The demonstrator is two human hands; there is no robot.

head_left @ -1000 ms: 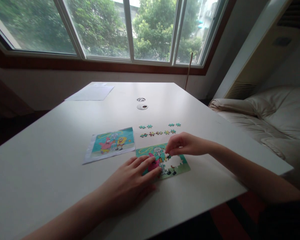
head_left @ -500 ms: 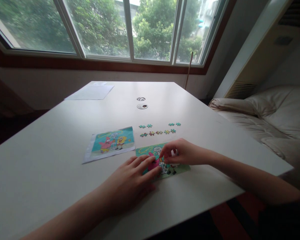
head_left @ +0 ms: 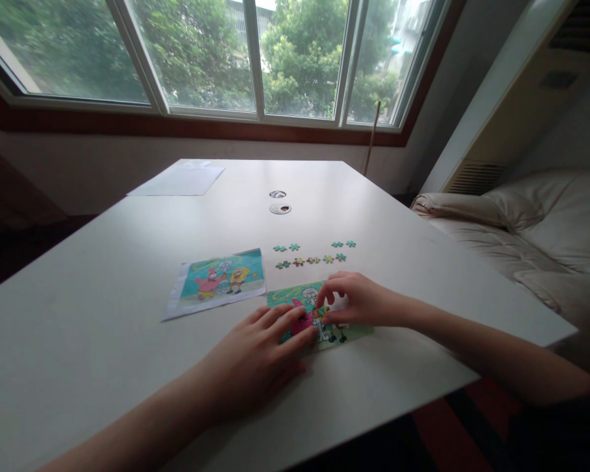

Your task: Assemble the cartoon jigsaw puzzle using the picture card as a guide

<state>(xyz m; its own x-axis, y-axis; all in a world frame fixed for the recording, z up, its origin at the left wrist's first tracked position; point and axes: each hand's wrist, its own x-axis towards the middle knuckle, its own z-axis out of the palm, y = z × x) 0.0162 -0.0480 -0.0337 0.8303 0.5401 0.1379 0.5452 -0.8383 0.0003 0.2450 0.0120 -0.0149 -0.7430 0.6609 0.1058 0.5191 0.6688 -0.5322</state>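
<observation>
A partly assembled jigsaw puzzle (head_left: pixel 288 296) of cartoon characters lies near the table's front, with a gap in its right half partly hidden by my right hand (head_left: pixel 358 298). That hand is closed in a pinch at the gap's left edge, fingertips on a small puzzle piece (head_left: pixel 321 313) that is mostly covered. My left hand (head_left: pixel 260 344) lies spread over the puzzle's lower left, its fingertips pressing on the pink figure. Beyond the puzzle, several loose puzzle pieces (head_left: pixel 299 262) are laid out in two rows. A printed picture (head_left: pixel 221 278) of the same scene is at the left.
The white table (head_left: pixel 103 295) extends toward a window. White paper sheets (head_left: pixel 177 181) lie at its far left, and two round inserts (head_left: pixel 280 209) sit in its surface near the far middle. A cream sofa (head_left: pixel 535 223) stands to the right.
My right hand has moved down and left from the gap's upper edge to its left edge with the puzzle piece, then stayed nearly still. My left hand has kept its place.
</observation>
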